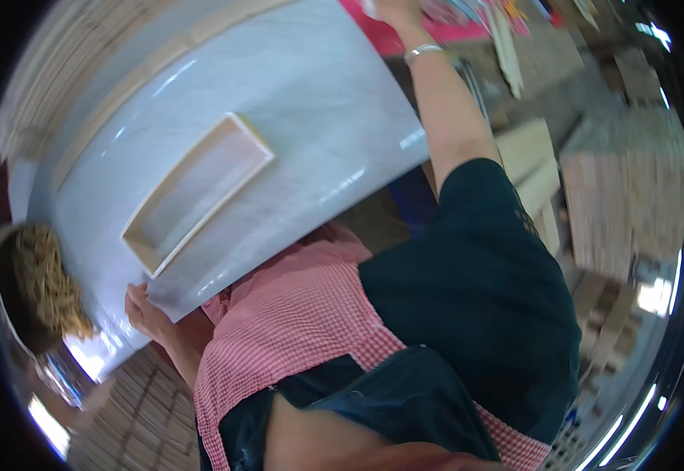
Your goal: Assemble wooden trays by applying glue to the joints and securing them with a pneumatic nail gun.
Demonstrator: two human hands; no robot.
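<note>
A shallow rectangular frame of pale wood (215, 206) lies on the glossy white tabletop (310, 94). Close to its near left corner is my left hand (147, 312), fingers curled together; whatever they may hold is hidden. My right arm stretches far forward over the table's right end. At the picture's upper edge, my right hand (395, 11) is partly cut off, above a pink-red surface (385, 39). Its fingers seem closed at a small white thing (369, 8), too blurred to name.
At the table's left end stands a dark container (24, 290) filled with thin tan strips (50, 282). Long wooden strips (59, 71) lie along the far left side. Stacked wooden boards (625, 204) stand at the right, and more slatted wood (134, 412) is at lower left.
</note>
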